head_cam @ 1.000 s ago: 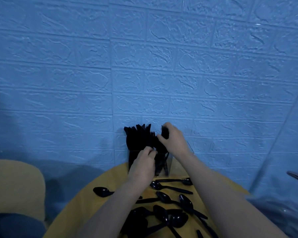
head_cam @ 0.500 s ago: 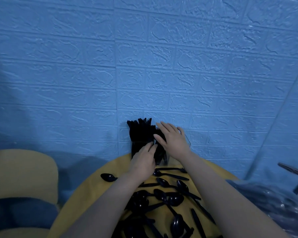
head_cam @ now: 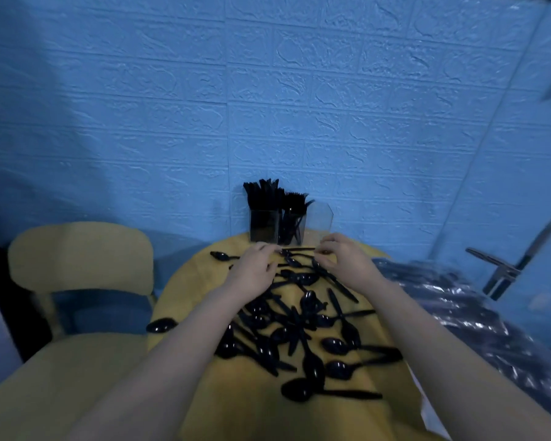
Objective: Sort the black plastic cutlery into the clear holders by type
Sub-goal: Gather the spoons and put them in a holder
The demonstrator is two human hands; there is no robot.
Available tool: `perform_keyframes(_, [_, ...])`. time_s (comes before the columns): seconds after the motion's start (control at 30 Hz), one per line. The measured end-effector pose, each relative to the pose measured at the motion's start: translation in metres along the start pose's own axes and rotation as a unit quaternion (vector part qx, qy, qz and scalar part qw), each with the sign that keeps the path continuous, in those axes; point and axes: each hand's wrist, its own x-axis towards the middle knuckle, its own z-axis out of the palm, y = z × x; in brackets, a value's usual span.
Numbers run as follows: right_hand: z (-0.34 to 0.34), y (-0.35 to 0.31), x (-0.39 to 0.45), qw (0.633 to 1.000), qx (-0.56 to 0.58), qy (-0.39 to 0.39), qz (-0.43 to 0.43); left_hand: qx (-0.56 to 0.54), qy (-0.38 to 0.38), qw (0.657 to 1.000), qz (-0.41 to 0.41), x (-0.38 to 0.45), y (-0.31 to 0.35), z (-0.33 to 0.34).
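- Spoons (head_cam: 303, 332), black plastic, lie scattered and overlapping across a round yellow table (head_cam: 204, 393), most of them between the person's two forearms.
- One stray spoon (head_cam: 160, 325) sits at the table's left edge, apart from the heap.
- Left hand (head_cam: 255, 266) rests palm down at the far end of the heap, fingers curled loosely over the cutlery; whether it pinches a piece cannot be told.
- Right hand (head_cam: 342, 257) hovers just beside it, fingers bent, thumb and forefinger close together over a spoon handle (head_cam: 299, 248); a firm hold is not clear.
- Clear holders (head_cam: 279, 226) stand just beyond both hands at the table's far edge: the left one packed with knives (head_cam: 261, 195), the middle with forks (head_cam: 295, 202), the right one (head_cam: 320, 222) showing nothing inside.
- A yellow chair (head_cam: 77, 259) stands left; a blue brick-pattern wall (head_cam: 268, 106) rises behind.
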Motion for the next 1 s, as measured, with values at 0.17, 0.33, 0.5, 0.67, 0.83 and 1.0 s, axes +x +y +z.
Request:
perform_keyframes(0.17, [0.0, -0.011, -0.066, 0.998, -0.007, -0.06, -0.002, -0.042, 0.01, 0.999, -0.011, -0.065, 0.019, 0.005])
perform_keyframes(0.33, [0.01, -0.031, -0.126, 0.99, 0.013, -0.142, 0.016, -0.068, 0.018, 0.997, -0.012, -0.115, 0.035, 0.018])
perform_keyframes(0.5, [0.029, -0.049, -0.163, 0.99, -0.012, -0.131, -0.055, -0.125, 0.043, 0.991, -0.031, -0.149, 0.034, 0.03])
perform_keyframes(0.67, [0.042, -0.058, -0.175, 0.978, -0.151, -0.085, -0.119, -0.192, 0.069, 0.977, -0.065, -0.169, 0.035, 0.039])
perform_keyframes(0.83, [0.046, -0.06, -0.18, 0.992, -0.086, 0.031, -0.087, -0.307, 0.09, 0.943, -0.085, -0.184, 0.042, 0.043])
perform_keyframes(1.0, [0.031, -0.079, -0.176, 0.959, 0.247, 0.106, 0.09, -0.393, 0.014, 0.916, -0.075, -0.193, 0.054, 0.049])
